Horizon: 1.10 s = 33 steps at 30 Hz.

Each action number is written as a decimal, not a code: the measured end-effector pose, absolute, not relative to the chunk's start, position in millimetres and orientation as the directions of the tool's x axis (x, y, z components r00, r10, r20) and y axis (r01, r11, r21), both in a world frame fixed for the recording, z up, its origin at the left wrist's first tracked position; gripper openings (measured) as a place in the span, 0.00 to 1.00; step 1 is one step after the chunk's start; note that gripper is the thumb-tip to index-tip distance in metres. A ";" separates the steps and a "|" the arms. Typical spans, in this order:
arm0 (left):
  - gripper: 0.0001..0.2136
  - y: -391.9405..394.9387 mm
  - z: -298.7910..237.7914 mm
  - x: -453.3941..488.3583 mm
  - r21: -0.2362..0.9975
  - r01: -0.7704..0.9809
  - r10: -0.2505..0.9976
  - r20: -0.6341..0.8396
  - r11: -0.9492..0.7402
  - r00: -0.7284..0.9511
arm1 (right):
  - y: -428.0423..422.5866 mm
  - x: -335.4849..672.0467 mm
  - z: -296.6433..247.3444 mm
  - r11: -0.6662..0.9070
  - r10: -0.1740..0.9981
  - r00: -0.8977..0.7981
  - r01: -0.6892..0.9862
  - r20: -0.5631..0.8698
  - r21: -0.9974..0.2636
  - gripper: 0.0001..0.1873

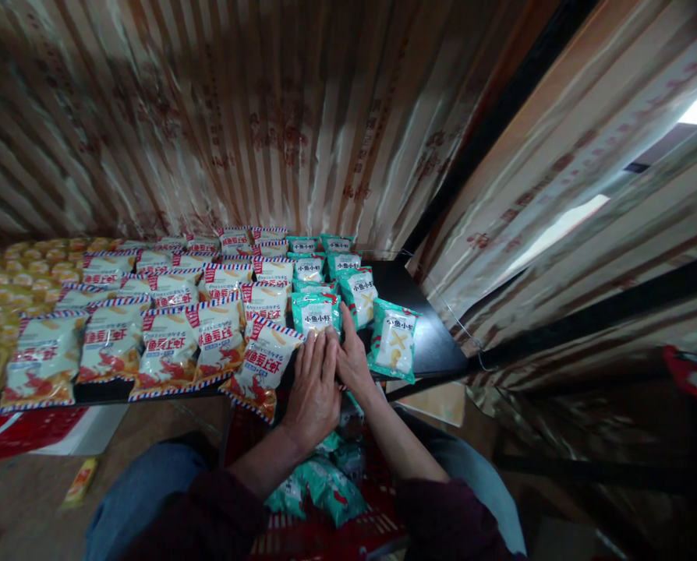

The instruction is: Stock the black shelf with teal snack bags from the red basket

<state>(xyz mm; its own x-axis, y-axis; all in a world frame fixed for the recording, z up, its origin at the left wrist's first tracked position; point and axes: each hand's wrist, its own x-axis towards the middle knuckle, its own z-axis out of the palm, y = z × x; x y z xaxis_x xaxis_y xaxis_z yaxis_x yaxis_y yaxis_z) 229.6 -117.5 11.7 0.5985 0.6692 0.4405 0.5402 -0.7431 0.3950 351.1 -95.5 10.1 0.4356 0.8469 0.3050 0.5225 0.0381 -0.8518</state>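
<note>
A green-and-white snack bag (pixel 316 310) stands at the front of the green rows on the black shelf. My left hand (pixel 314 382) lies against its lower front, fingers stretched out side by side. At the bag's lower right edge is my right hand (pixel 353 357), one finger extended upward; its other fingers are partly hidden beside the left hand. Another green bag (pixel 394 340) leans alone to the right, near the shelf's front edge. Just left of my hands, a white-and-orange snack bag (pixel 262 366) tilts over the edge. More green bags (pixel 330 487) lie in a red basket (pixel 377 510) below.
Rows of white-and-orange bags (pixel 170 347) fill the shelf (pixel 436 327) to the left, with yellow packs (pixel 24 284) beyond. Striped, printed sheeting (pixel 255 117) hangs behind. A dark post (pixel 500 101) slants at the right. One yellow packet (pixel 79 481) lies on the floor.
</note>
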 end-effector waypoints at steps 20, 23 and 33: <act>0.23 -121.2 18.6 215.6 0.257 0.474 0.521 0.616 -0.842 0.592 | -138.3 330.0 19.8 0.257 0.751 0.246 0.746 0.613 -0.615 0.22; 0.22 -118.8 21.6 204.6 0.247 0.492 0.520 0.650 -0.834 0.555 | -140.7 319.2 22.2 0.259 0.789 0.223 0.724 0.572 -0.639 0.23; 0.24 -121.2 31.2 155.6 0.267 0.667 0.653 0.622 -0.695 0.431 | -141.9 278.7 27.5 0.199 0.909 0.160 0.643 0.384 -0.739 0.26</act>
<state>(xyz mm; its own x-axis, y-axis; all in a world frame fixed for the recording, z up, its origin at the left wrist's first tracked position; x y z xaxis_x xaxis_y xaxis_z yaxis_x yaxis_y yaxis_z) 155.6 -121.2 31.2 0.4315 0.6531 0.6223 0.6674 -0.6952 0.2668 278.7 -141.9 27.5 0.1601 0.9095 0.3836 0.6435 0.1986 -0.7393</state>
